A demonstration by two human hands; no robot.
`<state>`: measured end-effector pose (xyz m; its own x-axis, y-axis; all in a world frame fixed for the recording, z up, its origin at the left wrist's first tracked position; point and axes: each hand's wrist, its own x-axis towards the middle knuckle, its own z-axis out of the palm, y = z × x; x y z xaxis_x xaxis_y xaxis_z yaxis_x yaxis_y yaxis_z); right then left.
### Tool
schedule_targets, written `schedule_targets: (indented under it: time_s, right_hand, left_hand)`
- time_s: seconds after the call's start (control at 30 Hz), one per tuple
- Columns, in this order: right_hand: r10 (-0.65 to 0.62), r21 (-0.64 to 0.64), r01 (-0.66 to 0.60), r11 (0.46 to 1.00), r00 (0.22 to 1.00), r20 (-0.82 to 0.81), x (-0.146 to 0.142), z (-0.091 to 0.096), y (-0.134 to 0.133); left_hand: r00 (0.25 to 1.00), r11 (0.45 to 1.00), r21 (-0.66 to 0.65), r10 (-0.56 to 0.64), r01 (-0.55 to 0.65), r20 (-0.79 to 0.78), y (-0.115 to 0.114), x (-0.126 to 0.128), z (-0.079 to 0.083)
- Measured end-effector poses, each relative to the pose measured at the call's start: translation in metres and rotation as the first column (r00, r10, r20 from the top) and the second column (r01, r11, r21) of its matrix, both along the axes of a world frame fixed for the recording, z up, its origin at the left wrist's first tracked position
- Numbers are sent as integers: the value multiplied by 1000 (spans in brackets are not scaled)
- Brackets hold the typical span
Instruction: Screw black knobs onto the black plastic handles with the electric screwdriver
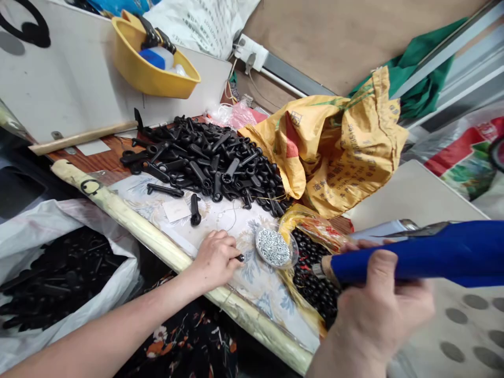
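My left hand (218,257) rests low over the patterned cloth near the front edge, fingers closed on a small black plastic part (240,258), most of which they hide. My right hand (388,299) is wrapped round a thick blue electric screwdriver (425,254), its metal tip pointing left over a yellow bag of round black knobs (315,286). Between the hands stands a clear round dish of small silver screws (272,247). Beyond my left hand lies a large heap of black plastic handles (212,157), with one loose handle (195,210) nearer me.
A yellow printed sack (338,152) slumps at the heap's right. At lower left, a white bag (124,268) contains more black parts. A yellow bin (157,79) hangs on the back panel. A padded pale roll (157,228) runs along the table's front edge.
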<state>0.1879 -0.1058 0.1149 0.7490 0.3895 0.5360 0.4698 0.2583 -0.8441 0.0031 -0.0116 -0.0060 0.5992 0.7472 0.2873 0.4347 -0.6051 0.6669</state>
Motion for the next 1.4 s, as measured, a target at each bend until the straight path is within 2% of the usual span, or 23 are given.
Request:
schedule_targets:
  time_s: [0.03, 0.1, 0.23, 0.33, 0.53, 0.6, 0.9, 1.07, 1.4]
  right_hand:
    - [-15, 69, 19, 997, 999, -48, -2, 0, 9]
    - [12, 130, 2, 992, 994, -111, -11, -1, 19]
    - [127, 27, -124, 992, 972, -195, -34, -6, 15]
    - [275, -42, -292, 956, 934, -226, -42, -11, 18]
    - [466, 167, -438, 883, 862, -202, -49, -17, 38]
    - [508, 190, -475, 859, 835, -210, -50, -16, 40]
    - [572, 241, -527, 815, 798, -189, -48, -19, 44]
    - [583, 235, -542, 807, 794, -169, -49, -24, 46]
    - [601, 224, -562, 796, 777, -188, -54, -21, 46]
  left_hand:
    - [1000, 1000, 0, -1, 1, -3, 0, 0, 0]
    - [1000, 1000, 10, 2, -2, -11, 0, 1, -1]
    - [1000, 999, 41, 13, -12, -24, -2, 2, -2]
    - [999, 998, 54, 18, -16, -47, -2, 2, -2]
    - [998, 1000, 23, -7, 9, -67, -1, 2, 3]
    - [998, 1000, 14, -9, 10, -66, -1, 2, 4]
    - [999, 1000, 6, -10, 10, -54, -1, 3, 0]
    - [999, 1000, 11, -13, 14, -49, -2, 2, 0]
    - [999, 999, 33, -7, 8, -31, -2, 3, 0]
